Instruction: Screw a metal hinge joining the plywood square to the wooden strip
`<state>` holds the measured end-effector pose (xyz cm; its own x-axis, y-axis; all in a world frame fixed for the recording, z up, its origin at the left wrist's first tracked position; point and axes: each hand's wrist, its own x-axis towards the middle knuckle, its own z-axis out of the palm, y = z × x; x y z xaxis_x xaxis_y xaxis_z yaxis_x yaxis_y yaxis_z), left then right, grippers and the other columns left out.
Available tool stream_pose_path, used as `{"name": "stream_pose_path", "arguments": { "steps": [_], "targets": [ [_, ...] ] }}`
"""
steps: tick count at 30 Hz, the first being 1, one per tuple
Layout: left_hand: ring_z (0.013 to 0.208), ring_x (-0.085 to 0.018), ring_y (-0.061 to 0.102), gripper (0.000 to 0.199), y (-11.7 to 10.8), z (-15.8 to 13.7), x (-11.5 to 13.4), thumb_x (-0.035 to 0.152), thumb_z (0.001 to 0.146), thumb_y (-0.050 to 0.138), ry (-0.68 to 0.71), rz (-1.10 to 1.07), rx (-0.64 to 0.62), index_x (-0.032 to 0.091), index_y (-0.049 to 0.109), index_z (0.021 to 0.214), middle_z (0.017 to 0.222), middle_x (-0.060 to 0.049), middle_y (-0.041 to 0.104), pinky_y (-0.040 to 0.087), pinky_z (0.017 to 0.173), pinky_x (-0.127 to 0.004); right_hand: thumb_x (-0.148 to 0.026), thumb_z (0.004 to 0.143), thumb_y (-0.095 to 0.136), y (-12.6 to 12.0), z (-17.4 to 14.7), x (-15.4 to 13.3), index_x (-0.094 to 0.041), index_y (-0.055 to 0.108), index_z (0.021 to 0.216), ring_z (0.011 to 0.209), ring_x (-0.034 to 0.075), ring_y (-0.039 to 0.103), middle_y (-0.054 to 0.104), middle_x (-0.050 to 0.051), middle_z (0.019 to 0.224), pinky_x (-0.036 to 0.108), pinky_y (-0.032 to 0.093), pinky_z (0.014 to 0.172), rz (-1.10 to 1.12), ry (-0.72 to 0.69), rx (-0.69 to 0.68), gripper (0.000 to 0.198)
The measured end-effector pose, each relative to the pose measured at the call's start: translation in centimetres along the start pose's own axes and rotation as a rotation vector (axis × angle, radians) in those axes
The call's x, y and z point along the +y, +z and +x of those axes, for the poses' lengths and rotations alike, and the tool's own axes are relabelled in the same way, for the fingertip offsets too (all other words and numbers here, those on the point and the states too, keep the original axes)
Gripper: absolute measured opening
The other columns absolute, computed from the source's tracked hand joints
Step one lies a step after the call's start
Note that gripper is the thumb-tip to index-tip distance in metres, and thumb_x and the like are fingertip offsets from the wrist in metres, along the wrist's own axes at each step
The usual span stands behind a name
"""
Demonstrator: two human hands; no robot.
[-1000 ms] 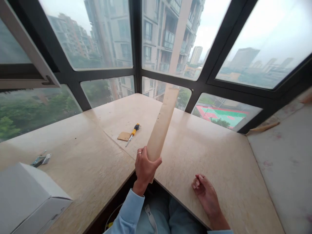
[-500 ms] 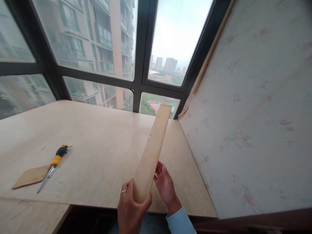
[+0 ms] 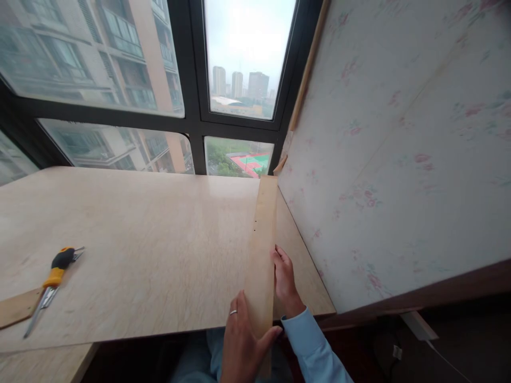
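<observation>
From my seat at the far end of the feed, I have the long wooden board [image 3: 262, 250] just right of centre, running from twelve o'clock, by the window corner, down to six, where its near end passes the table edge. I judge it light and stiff, its face smooth but hardly slippery, and not fragile; being long, it would probably swing at the far end, so I favour a hold across its width, by both edges, with a second hand nearer the middle. The left hand [image 3: 241, 340], at six, grips it that way near the close end, thumb on one edge, fingers on the other. The right hand [image 3: 285, 276], at four, has bent fingers at the right edge; I can't tell whether they pinch it. Nor can I tell if the board rests on the table [image 3: 159, 229]. Farther out, the flowered wall [image 3: 379, 159] stands at two, and the screwdriver [image 3: 56, 276] lies at nine beside a small wood piece [image 3: 19, 308]. Against half a second ago, my view has swung right, the board points straighter toward twelve, and the right hand sits farther up along it.
</observation>
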<state>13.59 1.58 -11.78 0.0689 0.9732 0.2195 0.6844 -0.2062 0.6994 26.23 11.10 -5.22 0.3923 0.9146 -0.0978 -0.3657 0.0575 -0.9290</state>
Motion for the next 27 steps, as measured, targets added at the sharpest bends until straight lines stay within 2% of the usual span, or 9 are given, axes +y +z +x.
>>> {"name": "stream_pose_path", "arguments": {
  "steps": [5,10,12,17,23,27],
  "targets": [
    [0.136,-0.040,0.039,0.102,2.3,-0.1,1.9,0.051,0.073,0.070,0.019,-0.080,-0.126,0.002,0.023,0.149,0.145,-0.028,0.041,0.038,0.109,-0.054,-0.044,0.067,0.070,-3.4,2.6,-0.2,-0.017,0.067,0.089,0.077,0.022,0.065,0.073,0.006,0.088,0.029,0.050,0.065,-0.101,0.048,0.043,0.034],
    [0.142,-0.040,0.030,0.105,2.4,0.8,4.7,0.042,0.071,0.067,-0.141,-0.134,-0.335,-0.003,0.017,0.151,0.151,-0.029,0.032,0.029,0.115,-0.050,-0.047,0.063,0.071,-5.9,4.1,0.6,-0.018,0.063,0.079,0.071,0.021,0.062,0.070,0.003,0.076,0.029,0.048,0.063,-0.186,0.085,0.071,0.034],
    [0.143,-0.039,0.028,0.104,2.2,1.2,5.6,0.039,0.070,0.066,-0.190,-0.141,-0.382,-0.006,0.016,0.150,0.151,-0.030,0.031,0.027,0.116,-0.048,-0.047,0.062,0.070,-6.4,4.3,1.0,-0.018,0.063,0.078,0.068,0.021,0.062,0.070,0.003,0.074,0.029,0.048,0.061,-0.194,0.099,0.061,0.034],
    [0.141,-0.040,0.032,0.105,1.8,2.0,6.9,0.035,0.067,0.064,-0.278,-0.134,-0.414,-0.007,0.016,0.150,0.150,-0.031,0.032,0.028,0.115,-0.045,-0.049,0.064,0.069,-6.8,4.8,1.5,-0.019,0.061,0.076,0.066,0.021,0.061,0.069,0.003,0.072,0.029,0.046,0.058,-0.231,0.107,0.029,0.034],
    [0.141,-0.038,0.032,0.105,1.7,2.6,7.4,0.035,0.068,0.063,-0.310,-0.124,-0.425,-0.004,0.013,0.151,0.151,-0.030,0.031,0.030,0.113,-0.042,-0.053,0.067,0.066,-7.1,5.6,1.8,-0.018,0.061,0.078,0.065,0.021,0.061,0.069,0.005,0.074,0.030,0.047,0.058,-0.308,0.092,-0.040,0.037],
    [0.141,-0.038,0.033,0.105,1.4,2.7,7.5,0.034,0.069,0.063,-0.323,-0.124,-0.448,-0.005,0.011,0.152,0.152,-0.031,0.029,0.033,0.112,-0.042,-0.055,0.071,0.062,-7.5,6.1,1.5,-0.017,0.062,0.076,0.070,0.022,0.060,0.070,0.006,0.079,0.030,0.047,0.063,-0.451,0.043,-0.094,0.038]
  ]
}}
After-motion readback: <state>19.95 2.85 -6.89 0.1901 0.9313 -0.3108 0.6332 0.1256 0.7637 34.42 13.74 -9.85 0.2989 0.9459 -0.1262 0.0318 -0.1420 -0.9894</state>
